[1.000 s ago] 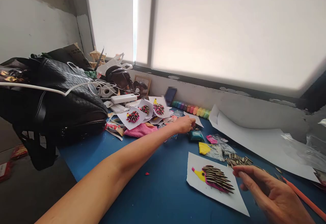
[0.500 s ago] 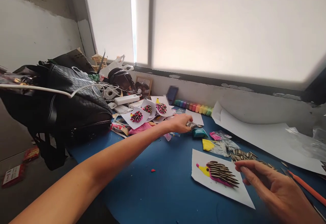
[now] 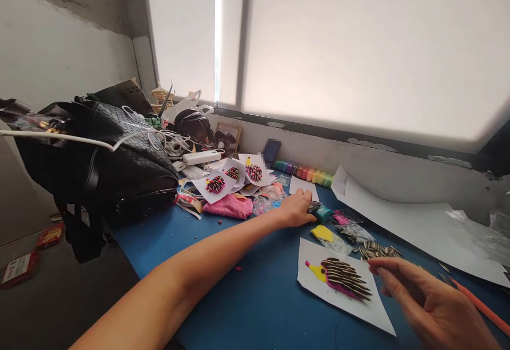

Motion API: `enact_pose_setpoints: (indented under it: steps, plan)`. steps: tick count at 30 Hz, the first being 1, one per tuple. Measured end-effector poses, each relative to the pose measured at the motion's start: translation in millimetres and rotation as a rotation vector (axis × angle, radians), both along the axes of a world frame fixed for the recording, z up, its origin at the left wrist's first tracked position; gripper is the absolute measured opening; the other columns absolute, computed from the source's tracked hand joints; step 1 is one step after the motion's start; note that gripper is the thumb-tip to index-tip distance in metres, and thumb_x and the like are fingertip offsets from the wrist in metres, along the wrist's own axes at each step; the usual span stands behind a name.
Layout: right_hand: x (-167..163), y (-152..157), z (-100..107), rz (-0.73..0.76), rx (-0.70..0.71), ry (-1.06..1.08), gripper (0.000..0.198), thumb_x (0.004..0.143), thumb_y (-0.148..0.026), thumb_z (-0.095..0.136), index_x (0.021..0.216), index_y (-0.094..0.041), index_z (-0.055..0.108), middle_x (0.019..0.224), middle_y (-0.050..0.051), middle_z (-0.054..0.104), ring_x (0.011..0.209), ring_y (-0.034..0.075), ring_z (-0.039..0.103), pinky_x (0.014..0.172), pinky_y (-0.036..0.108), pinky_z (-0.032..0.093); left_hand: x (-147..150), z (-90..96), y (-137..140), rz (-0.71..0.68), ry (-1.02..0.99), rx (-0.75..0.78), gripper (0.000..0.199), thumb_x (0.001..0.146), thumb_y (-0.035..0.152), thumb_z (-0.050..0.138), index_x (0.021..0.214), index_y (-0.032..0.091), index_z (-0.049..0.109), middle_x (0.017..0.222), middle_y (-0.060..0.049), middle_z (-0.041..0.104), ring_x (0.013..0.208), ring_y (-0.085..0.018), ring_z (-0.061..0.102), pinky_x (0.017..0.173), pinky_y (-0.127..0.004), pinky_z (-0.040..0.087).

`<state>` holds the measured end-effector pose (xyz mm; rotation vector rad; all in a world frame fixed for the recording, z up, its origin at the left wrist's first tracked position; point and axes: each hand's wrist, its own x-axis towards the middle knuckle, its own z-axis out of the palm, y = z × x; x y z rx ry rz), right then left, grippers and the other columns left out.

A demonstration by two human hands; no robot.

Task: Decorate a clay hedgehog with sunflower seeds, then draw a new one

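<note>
My left hand [image 3: 297, 209] reaches across the table, its fingers and thumb closed around a small dark clay packet [image 3: 314, 206], partly hidden. Touching that packet's right side is a teal clay packet [image 3: 323, 213]. At the lower right, my right hand [image 3: 430, 294] has thumb and index finger pinched together; what they hold, if anything, is too small to name. Just left of it lies a white card [image 3: 314, 302] with a hedgehog picture [image 3: 345, 278]: yellow clay face, pink body, striped sunflower seeds as spines.
Loose sunflower seeds [image 3: 376, 250] and a yellow clay packet [image 3: 323, 232] lie behind the card. An orange tool [image 3: 480, 305] is at far right. Finished hedgehog cards [image 3: 215, 185], a pink cloth [image 3: 228, 206] and a black bag [image 3: 127, 164] occupy the left. Coloured clays [image 3: 303, 173] line the wall.
My left hand has moved right and slightly down, bringing the dark packet against the teal one. The yellow packet appears shifted a little. My right hand stays pinched beside the card.
</note>
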<state>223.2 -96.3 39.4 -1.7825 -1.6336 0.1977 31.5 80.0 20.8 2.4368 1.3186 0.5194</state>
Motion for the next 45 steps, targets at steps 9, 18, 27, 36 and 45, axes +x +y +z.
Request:
enact_pose_setpoints:
  steps: [9,18,27,36,45]
  plan:
    - [-7.6,-3.0,2.2,0.019,-0.026,0.017,0.043,0.075,-0.059,0.054,0.084,-0.024,0.077,0.089,0.008,0.078,0.069,0.026,0.072,0.049,0.030,0.054,-17.8,26.1,-6.3,-0.132,-0.428,-0.330,0.030,0.098,0.032,0.041,0.120,0.013,0.050,0.113,-0.012,0.066,0.090,-0.017,0.068,0.081,-0.031,0.056]
    - [-13.7,-4.1,9.6,0.023,0.019,-0.002,0.038,0.074,-0.056,0.056,0.076,-0.023,0.075,0.083,0.007,0.079,0.067,0.026,0.072,0.052,0.030,0.055,5.6,9.8,-18.5,-0.263,-0.531,-0.688,0.013,0.097,0.025,0.045,0.096,0.012,0.048,0.089,-0.007,0.067,0.070,-0.011,0.069,0.074,-0.026,0.059]
    - [-9.1,-2.4,6.7,0.026,0.029,-0.016,0.036,0.074,-0.056,0.056,0.076,-0.024,0.075,0.077,0.007,0.077,0.065,0.026,0.071,0.053,0.031,0.055,9.8,18.7,-8.4,-0.111,-0.438,-0.368,0.021,0.098,0.026,0.042,0.109,0.011,0.053,0.097,-0.007,0.066,0.075,-0.012,0.069,0.070,-0.023,0.057]
    - [-8.9,-2.4,1.5,0.038,-0.001,-0.036,0.037,0.077,-0.054,0.054,0.079,-0.025,0.076,0.080,0.006,0.078,0.057,0.023,0.068,0.046,0.030,0.052,-19.0,11.0,5.6,0.048,0.052,0.131,0.020,0.083,0.016,0.056,0.100,0.010,0.066,0.118,-0.019,0.059,0.121,-0.035,0.052,0.106,-0.048,0.036]
    - [6.0,4.6,-11.0,0.043,0.010,-0.050,0.043,0.076,-0.061,0.053,0.083,-0.026,0.078,0.091,0.006,0.079,0.081,0.030,0.074,0.047,0.031,0.055,23.3,-3.5,0.8,-0.242,0.175,0.212,0.056,0.086,0.012,0.047,0.141,0.021,0.043,0.148,-0.010,0.044,0.126,-0.023,0.052,0.104,-0.034,0.038]
